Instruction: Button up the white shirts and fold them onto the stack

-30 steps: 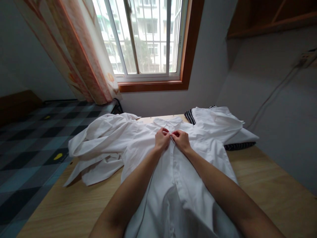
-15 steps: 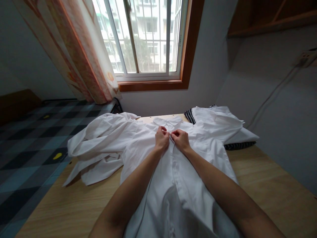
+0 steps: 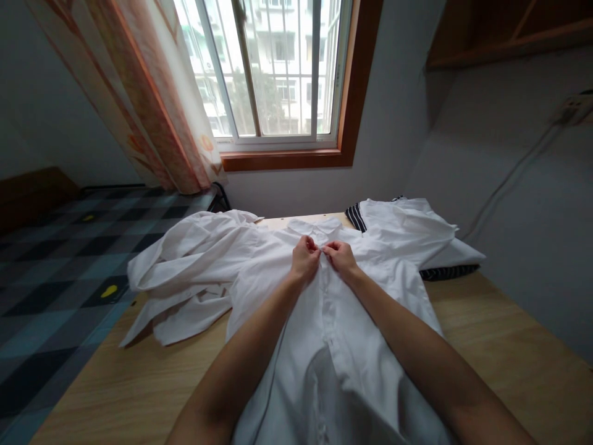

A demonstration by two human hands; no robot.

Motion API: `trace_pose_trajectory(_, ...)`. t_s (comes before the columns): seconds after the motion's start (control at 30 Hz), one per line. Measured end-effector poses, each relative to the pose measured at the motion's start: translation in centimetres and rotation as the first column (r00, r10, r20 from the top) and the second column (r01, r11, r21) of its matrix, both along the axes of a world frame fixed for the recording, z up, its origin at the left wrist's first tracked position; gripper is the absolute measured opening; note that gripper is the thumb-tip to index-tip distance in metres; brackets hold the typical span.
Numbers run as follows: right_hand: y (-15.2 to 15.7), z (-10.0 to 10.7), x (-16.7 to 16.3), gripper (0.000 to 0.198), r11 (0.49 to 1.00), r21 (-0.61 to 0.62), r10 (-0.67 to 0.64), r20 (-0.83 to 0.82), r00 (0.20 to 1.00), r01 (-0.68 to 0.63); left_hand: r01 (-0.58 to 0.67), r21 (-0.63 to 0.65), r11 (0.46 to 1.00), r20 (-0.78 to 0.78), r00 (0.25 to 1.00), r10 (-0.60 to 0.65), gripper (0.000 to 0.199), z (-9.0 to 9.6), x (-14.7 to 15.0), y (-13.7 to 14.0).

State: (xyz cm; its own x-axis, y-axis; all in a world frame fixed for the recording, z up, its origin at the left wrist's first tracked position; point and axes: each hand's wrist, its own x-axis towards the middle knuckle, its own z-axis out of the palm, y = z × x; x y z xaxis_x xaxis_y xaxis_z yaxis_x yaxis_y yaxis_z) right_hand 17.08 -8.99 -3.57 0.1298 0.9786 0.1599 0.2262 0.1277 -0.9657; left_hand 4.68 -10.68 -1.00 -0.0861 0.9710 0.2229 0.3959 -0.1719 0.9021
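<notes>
While both pinched the shirt front | left hand, right hand had crept up toward collar | lay on counter

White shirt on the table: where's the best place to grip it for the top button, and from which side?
Probably the white shirt front placket just below the collar, where left hand and right hand pinch; come from the near side, one edge each.

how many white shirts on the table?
2, maybe more underneath. One white shirt lies flat in the middle, both hands pinching its placket near the collar. A second white shirt lies far right on a striped garment. The left bunch's ownership is unclear.
</notes>
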Motion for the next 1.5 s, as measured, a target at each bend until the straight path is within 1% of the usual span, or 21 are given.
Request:
trace_pose_trajectory(0.07,0.3,-0.1,0.1,0.026,0.999,-0.037,0.032,-0.011,0.999,-0.033,0.021,0.089,0.996,-0.205,0.979,-0.002,0.014,0.3,-0.2,-0.4)
trace_pose_trajectory(0.13,0.4,-0.2,0.2,0.027,0.998,-0.051,0.039,-0.005,0.999,-0.039,0.044,0.13,0.991,-0.353,0.935,0.005,0.015,0.5,-0.3,-0.8)
trace_pose_trajectory(0.3,0.3,-0.3,0.4,0.022,0.999,-0.047,-0.01,0.03,0.999,0.011,0.054,0.082,0.995,-0.53,0.848,-0.002,0.014,0.0,-0.7,-0.8)
trace_pose_trajectory(0.37,-0.1,-0.3,0.5,0.018,0.998,0.011,-0.055,0.128,0.99,0.054,0.049,0.115,0.992,-0.614,0.789,0.032,0.022,-0.5,-0.8,-0.7)
trace_pose_trajectory(0.4,-0.4,-0.3,0.6,0.017,0.996,0.055,-0.08,0.221,0.972,0.069,0.064,0.126,0.99,-0.654,0.756,0.035,0.027,-0.7,-1.0,-0.6)
trace_pose_trajectory(0.43,-0.8,-0.3,0.8,0.018,0.992,0.105,-0.097,0.339,0.936,0.064,0.095,0.12,0.988,-0.691,0.723,0.015,0.031,-1.0,-1.1,-0.6)
trace_pose_trajectory(0.5,-1.7,-0.3,1.4,0.027,0.985,0.17,-0.081,0.594,0.8,-0.026,0.185,0.049,0.982,-0.746,0.66,-0.087,0.039,-1.3,-1.5,-0.5)
trace_pose_trajectory(0.57,-2.4,-0.4,2.3,0.039,0.982,0.128,-0.011,0.769,0.639,-0.137,0.251,-0.045,0.967,-0.77,0.608,-0.194,0.045,-1.4,-1.9,-0.4)
trace_pose_trajectory(0.6,-2.7,-0.4,2.9,0.044,0.983,0.084,0.025,0.821,0.57,-0.164,0.263,-0.075,0.962,-0.776,0.591,-0.222,0.049,-1.4,-2.2,-0.3)
trace_pose_trajectory(0.67,-3.1,-0.4,4.1,0.053,0.99,-0.002,0.072,0.872,0.483,-0.143,0.265,-0.109,0.958,-0.786,0.567,-0.246,0.064,-1.1,-2.7,-0.2)
trace_pose_trajectory(0.73,-3.2,-0.2,5.1,0.06,0.994,-0.051,0.088,0.895,0.437,-0.096,0.273,-0.129,0.953,-0.801,0.539,-0.262,0.079,-0.7,-3.2,-0.1)
trace_pose_trajectory(0.8,-3.1,0.1,5.9,0.061,0.994,-0.072,0.098,0.91,0.402,-0.078,0.305,-0.147,0.941,-0.82,0.495,-0.289,0.085,-0.3,-3.6,-0.2)
trace_pose_trajectory(0.87,-3.2,0.6,6.2,0.057,0.997,-0.05,0.07,0.923,0.377,-0.063,0.349,-0.176,0.92,-0.835,0.442,-0.327,0.084,-0.1,-4.0,-0.6)
trace_pose_trajectory(0.93,-3.8,1.3,6.1,0.05,0.999,0.02,-0.007,0.932,0.361,-0.031,0.377,-0.203,0.904,-0.846,0.397,-0.356,0.078,-0.1,-4.4,-1.5)
trace_pose_trajectory(1.0,-5.1,2.1,5.5,0.038,0.995,0.103,-0.093,0.934,0.346,-0.011,0.385,-0.219,0.896,-0.853,0.37,-0.368,0.074,-0.1,-4.8,-2.9)
trace_pose_trajectory(1.07,-7.0,3.0,4.2,0.029,0.988,0.151,-0.129,0.924,0.36,-0.035,0.381,-0.237,0.893,-0.853,0.359,-0.38,0.068,0.0,-5.2,-4.6)
trace_pose_trajectory(1.13,-9.3,3.6,2.5,0.027,0.984,0.14,-0.085,0.908,0.41,-0.106,0.375,-0.262,0.889,-0.843,0.36,-0.4,0.061,0.0,-5.5,-6.1)
trace_pose_trajectory(1.2,-11.6,4.0,0.6,0.032,0.976,0.086,0.014,0.895,0.447,-0.202,0.38,-0.262,0.887,-0.84,0.362,-0.403,0.057,0.1,-5.9,-7.4)
trace_pose_trajectory(1.3,-13.8,3.9,-1.5,0.037,0.961,0.006,0.11,0.91,0.399,-0.278,0.382,-0.209,0.9,-0.857,0.372,-0.357,0.054,0.2,-6.2,-8.5)
trace_pose_trajectory(1.4,-14.4,3.7,-2.0,0.027,0.969,-0.012,0.099,0.934,0.342,-0.248,0.377,-0.18,0.909,-0.863,0.383,-0.33,0.053,0.2,-6.4,-8.6)
trace_pose_trajectory(1.5,-14.2,3.8,-1.7,0.024,0.98,-0.016,0.08,0.944,0.321,-0.197,0.395,-0.168,0.903,-0.867,0.377,-0.326,0.053,0.0,-6.5,-8.4)
